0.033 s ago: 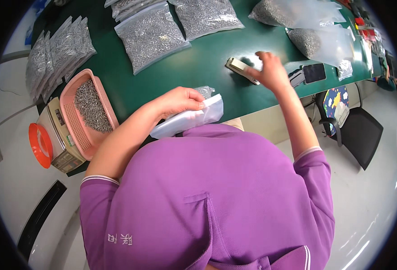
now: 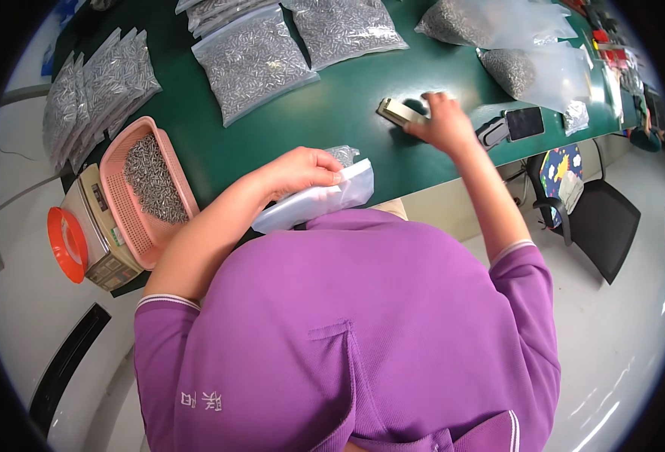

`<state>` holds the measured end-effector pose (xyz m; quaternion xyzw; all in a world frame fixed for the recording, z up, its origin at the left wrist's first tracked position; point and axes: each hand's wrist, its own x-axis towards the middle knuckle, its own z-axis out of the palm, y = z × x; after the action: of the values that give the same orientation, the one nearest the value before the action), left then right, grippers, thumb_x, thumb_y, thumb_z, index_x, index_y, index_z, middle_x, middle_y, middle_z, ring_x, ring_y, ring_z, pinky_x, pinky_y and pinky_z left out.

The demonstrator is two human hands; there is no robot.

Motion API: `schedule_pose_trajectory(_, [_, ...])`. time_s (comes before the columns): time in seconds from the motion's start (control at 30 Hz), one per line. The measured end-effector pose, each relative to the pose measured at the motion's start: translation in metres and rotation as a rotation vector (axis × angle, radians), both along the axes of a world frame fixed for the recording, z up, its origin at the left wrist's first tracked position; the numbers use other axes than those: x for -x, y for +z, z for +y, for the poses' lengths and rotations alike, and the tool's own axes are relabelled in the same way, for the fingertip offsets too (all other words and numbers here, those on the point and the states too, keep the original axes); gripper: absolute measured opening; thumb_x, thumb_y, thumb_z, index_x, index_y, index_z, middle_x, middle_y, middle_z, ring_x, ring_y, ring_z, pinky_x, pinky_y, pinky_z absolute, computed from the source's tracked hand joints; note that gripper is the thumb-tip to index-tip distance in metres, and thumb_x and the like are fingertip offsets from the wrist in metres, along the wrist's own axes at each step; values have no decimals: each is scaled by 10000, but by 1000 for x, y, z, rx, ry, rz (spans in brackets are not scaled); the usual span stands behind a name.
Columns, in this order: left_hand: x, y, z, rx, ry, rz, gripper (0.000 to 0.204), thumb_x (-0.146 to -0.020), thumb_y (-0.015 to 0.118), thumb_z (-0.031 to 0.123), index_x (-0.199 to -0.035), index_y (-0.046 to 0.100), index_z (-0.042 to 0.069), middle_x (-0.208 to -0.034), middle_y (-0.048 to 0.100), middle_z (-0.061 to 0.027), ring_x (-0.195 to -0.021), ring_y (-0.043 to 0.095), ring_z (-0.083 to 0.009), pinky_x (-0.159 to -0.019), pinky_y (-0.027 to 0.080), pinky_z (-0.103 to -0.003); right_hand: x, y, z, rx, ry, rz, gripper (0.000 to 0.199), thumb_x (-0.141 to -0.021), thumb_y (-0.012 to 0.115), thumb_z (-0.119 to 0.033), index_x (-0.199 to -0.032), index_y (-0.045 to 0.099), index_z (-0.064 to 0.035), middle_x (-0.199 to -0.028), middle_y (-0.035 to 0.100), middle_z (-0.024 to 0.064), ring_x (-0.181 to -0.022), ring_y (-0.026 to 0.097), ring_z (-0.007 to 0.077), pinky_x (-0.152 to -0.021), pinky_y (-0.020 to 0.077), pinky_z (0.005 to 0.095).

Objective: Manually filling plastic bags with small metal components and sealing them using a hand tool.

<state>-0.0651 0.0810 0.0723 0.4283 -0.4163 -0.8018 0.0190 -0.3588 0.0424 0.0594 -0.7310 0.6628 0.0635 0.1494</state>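
My left hand pinches a translucent white plastic bag between thumb and fingers at the table's near edge. A small piece of clear plastic with greyish contents shows just beyond it. Farther right, my right hand hovers over one end of a beige, elongated tool that looks like a stapler. Its thumb and forefinger are apart, one on each side of that end; no firm hold shows. Beside this wrist lies a grey and black object whose kind I cannot make out.
On the green table lie filled clear bags of small metal parts and a leaning stack of bags. A pink basket of metal parts rests on a scale. Right are a phone, part-filled bags and a chair.
My right hand has shifted slightly left and its thumb has moved nearer the stapler-like tool's end. My left hand and the bag stay in place.
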Motion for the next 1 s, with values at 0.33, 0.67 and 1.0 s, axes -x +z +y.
schedule_pose_trajectory(0.33, [5,2,11,228,8,-67,223,-805,635,174,-967,667,25,-852,671,-62,-769,610,-132,-709,483,-284,-67,26,17,75,-242,-728,450,-778,683,-266,-1102,463,-43,-937,625,197,-858,623,354,-712,498,417])
schedule_pose_trajectory(0.67, [7,14,12,391,-13,-137,226,-799,619,143,-966,654,-6,-833,658,-76,-735,598,-130,-666,477,-273,-115,52,43,-187,-382,-810,558,-817,582,-443,-1110,510,26,-792,640,135,-728,635,223,-648,499,338])
schedule_pose_trajectory(1.0, [5,8,12,387,-40,-124,239,-813,618,164,-981,652,-2,-892,667,-85,-788,609,-142,-716,481,-277,-125,44,48,-135,-417,-782,540,-814,580,-440,-1137,531,-9,-826,642,149,-763,636,247,-701,494,354])
